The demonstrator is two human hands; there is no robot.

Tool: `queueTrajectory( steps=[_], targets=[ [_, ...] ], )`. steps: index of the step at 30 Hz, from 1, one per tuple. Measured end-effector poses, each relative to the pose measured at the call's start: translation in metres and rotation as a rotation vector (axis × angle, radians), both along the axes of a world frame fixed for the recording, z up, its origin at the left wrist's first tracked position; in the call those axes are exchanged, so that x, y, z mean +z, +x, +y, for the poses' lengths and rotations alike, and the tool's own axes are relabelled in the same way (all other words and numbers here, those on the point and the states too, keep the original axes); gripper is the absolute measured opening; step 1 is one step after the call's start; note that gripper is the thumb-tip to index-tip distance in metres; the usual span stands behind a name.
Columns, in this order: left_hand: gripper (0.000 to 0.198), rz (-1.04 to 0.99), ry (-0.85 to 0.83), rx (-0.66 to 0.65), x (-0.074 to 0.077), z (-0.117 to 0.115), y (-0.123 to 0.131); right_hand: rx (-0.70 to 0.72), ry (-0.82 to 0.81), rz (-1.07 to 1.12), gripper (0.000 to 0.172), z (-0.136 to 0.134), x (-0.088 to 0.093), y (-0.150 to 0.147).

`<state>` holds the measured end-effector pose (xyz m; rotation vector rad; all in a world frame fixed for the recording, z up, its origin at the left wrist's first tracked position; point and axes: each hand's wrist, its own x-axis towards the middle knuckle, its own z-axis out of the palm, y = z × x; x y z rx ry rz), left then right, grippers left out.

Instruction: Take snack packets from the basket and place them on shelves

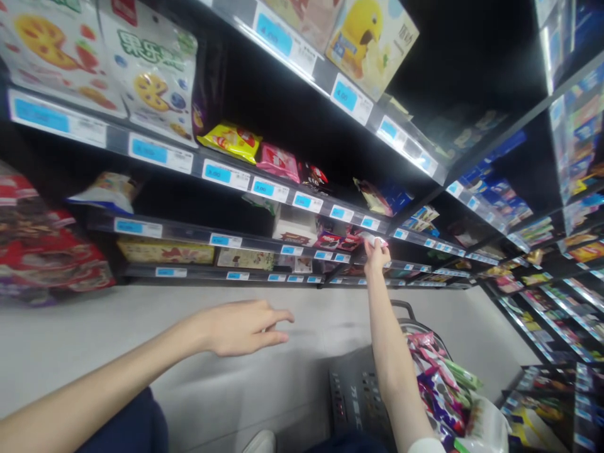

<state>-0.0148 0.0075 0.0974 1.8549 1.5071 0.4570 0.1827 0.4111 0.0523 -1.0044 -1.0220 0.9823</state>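
Note:
My right hand point(376, 254) reaches far forward to a lower shelf and its fingers are closed on a small white and pink packet point(375, 240) at the shelf's front edge. My left hand point(243, 326) hovers over the grey floor with the fingers stretched out and nothing in it. Below my right forearm stands a dark shopping basket point(358, 393) with several bright snack packets point(436, 377) piled in it.
Black store shelves point(198, 160) with blue price tags run along the left, stocked with snack bags and boxes. More stocked shelves point(557, 251) line the right side. Red packets point(42, 251) hang at the far left. Grey floor point(141, 321) lies between the shelf runs.

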Motion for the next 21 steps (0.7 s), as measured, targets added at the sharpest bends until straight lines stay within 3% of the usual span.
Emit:
queueTrajectory(
  steps=[4, 10, 13, 18, 21],
  targets=[
    [0.054, -0.026, 0.006, -0.002, -0.002, -0.002, 0.003, -0.021, 0.010, -0.056, 0.037, 0.007, -0.006, -0.008],
    [0.052, -0.023, -0.032, -0.029, -0.001, -0.005, 0.008, -0.084, 0.015, -0.206, 0.022, 0.030, 0.000, -0.028],
    [0.050, -0.032, -0.029, -0.045, -0.002, -0.004, 0.009, -0.080, 0.037, -0.337, 0.026, 0.040, 0.000, -0.038],
    [0.046, -0.016, -0.012, -0.080, -0.005, -0.003, 0.014, 0.029, 0.135, -0.619, 0.036, 0.055, -0.003, -0.056],
    [0.045, -0.040, 0.009, -0.081, -0.009, -0.006, 0.015, 0.166, 0.209, -0.812, 0.029, 0.065, 0.002, -0.065]
  ],
)
